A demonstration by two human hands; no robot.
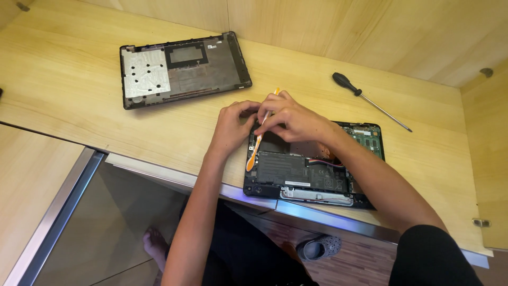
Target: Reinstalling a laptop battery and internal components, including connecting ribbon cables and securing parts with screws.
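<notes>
Opened laptop (317,175) lies bottom-up on the wooden surface (79,90), back panel off, internals exposed: flat black battery pack (299,170) across the near half, green circuit board (369,139) at the far right corner, copper-coloured part just behind the right wrist, silver hinge strip along the near edge. Chassis sits right at the front lip of the surface, its near edge about flush with the metal trim.

Orange pry tool (258,139), long and thin with a flat lower end, runs steeply down the left side of the chassis; tip rests at the left edge beside the battery. Right hand (291,119) pinches the tool's upper shaft, fingers curled around it. Left hand (233,127) is curled, fingertips pressing at the far left corner of the chassis, touching the tool area; cannot tell if it grips the tool itself.

Removed bottom cover (182,69) lies inside-up, well apart at far left. Black-handled screwdriver (370,100) lies far right, near the wall. Bare surface between cover and laptop, and left of it. Wall panels close the back and right side.
</notes>
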